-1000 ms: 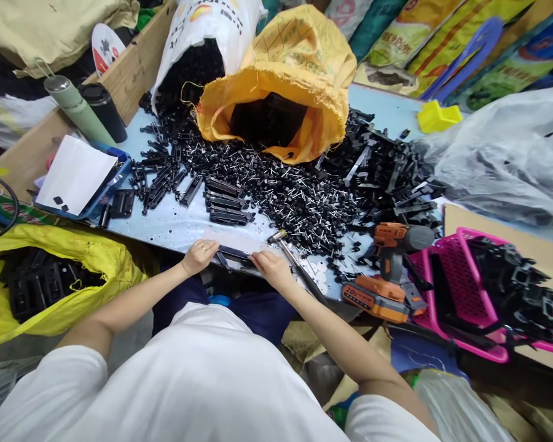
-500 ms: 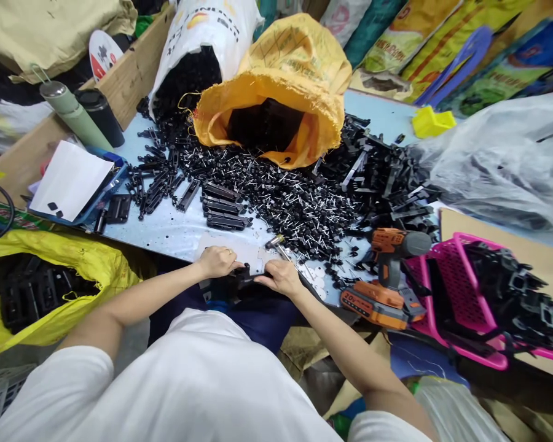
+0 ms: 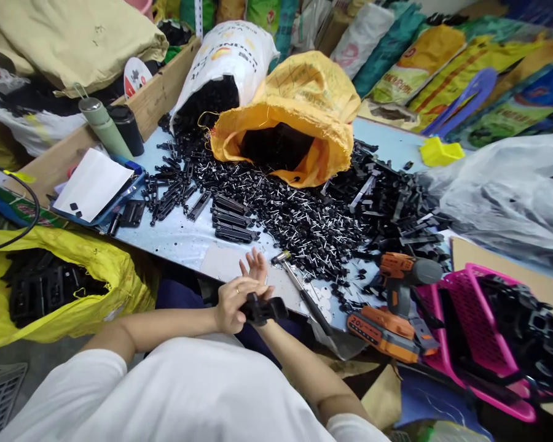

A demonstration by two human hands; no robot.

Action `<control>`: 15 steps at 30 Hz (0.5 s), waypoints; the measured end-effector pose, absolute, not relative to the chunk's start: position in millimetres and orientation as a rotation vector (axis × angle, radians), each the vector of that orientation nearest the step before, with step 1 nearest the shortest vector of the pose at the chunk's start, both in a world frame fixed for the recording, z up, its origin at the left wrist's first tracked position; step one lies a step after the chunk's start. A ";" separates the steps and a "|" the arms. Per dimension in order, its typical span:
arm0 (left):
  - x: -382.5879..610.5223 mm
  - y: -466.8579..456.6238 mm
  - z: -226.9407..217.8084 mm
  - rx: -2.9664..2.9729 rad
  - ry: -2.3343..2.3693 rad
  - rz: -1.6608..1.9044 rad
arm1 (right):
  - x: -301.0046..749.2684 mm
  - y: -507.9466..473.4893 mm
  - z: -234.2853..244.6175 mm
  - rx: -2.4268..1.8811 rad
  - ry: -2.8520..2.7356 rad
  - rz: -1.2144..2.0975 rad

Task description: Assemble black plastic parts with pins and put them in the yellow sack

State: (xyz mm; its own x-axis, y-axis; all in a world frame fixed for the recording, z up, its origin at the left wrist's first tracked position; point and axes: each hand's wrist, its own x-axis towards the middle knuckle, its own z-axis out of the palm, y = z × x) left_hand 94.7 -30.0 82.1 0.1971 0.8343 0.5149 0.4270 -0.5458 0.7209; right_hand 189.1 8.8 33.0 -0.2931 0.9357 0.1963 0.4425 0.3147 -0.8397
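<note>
In front of my body, my left hand (image 3: 233, 301) is closed on a black plastic part (image 3: 265, 310) that sticks out to the right, over my right wrist. Just beyond it, my right hand (image 3: 255, 267) has its fingers spread, its lower portion hidden behind the left hand and the part. Both hands are over the table's front edge, by a pale flat board (image 3: 216, 259). To their right lies a hammer (image 3: 304, 294) with a dark handle. Several long black plastic pieces (image 3: 233, 220) are lined up beyond the board.
A heap of black pins with metal shanks (image 3: 299, 221) spreads before an orange sack (image 3: 304, 86). A cordless drill (image 3: 399, 301) stands beside a pink basket (image 3: 482, 319) of black parts. At left are a blue tray (image 3: 96, 212) and a yellow sack (image 3: 124, 288).
My hands have lifted off the board and come closer to my body. The black part is now raised in my left hand, and my right hand has opened. The view has shifted.
</note>
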 end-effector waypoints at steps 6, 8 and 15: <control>72.5 31.4 25.3 2.583 1.305 0.829 | 195.4 115.1 21.6 -1.309 -1.718 0.678; 64.3 60.1 16.1 2.698 1.367 0.600 | 188.9 166.9 39.8 -1.204 -1.946 0.572; -11.3 110.0 28.9 2.454 1.902 0.674 | 57.7 250.4 59.8 -0.511 -2.963 0.199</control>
State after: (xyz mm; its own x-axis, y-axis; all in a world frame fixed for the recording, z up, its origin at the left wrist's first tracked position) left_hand -11.3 110.0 28.9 0.1937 0.9168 0.3492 0.9319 -0.2832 0.2265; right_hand 57.7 250.4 59.8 -0.9345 0.3406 0.1037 0.3237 0.9340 -0.1512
